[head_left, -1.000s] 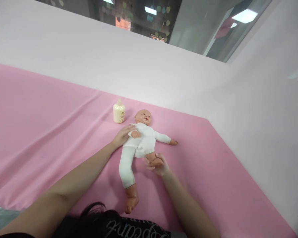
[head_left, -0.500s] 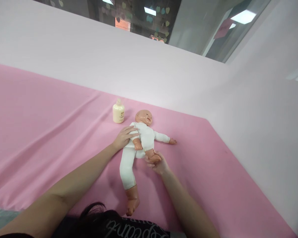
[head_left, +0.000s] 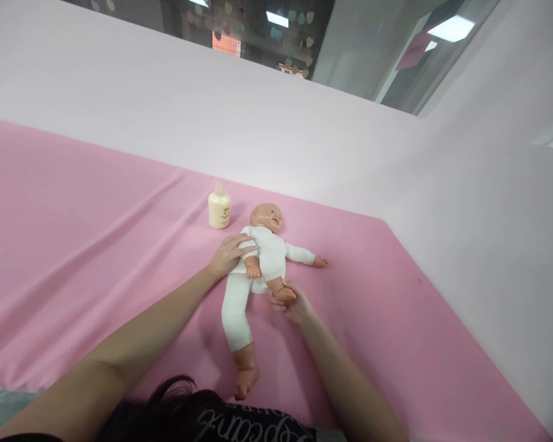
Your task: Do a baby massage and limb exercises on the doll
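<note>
A baby doll [head_left: 271, 250] in a white cloth body lies on its back on the pink sheet [head_left: 387, 319], its head toward the wall. My left hand [head_left: 228, 255] rests on the doll's side and arm at the left, fingers spread over the white cloth. Low on the doll's bent leg, my right hand [head_left: 295, 302] is wrapped round the foot, with part of its fingers hidden beneath. The doll's other leg [head_left: 236, 316] stretches toward my body, and one of its arms points out to the right.
A cream pump bottle [head_left: 219, 209] stands upright on the sheet, left of the doll's head. Behind the sheet rises a white wall [head_left: 267, 135] with a window above it. The sheet's right edge slants down toward the lower right.
The doll's bent leg and foot have shifted slightly to the left with my right hand. The doll's near hand has also moved a little left. My left hand stays on the doll.
</note>
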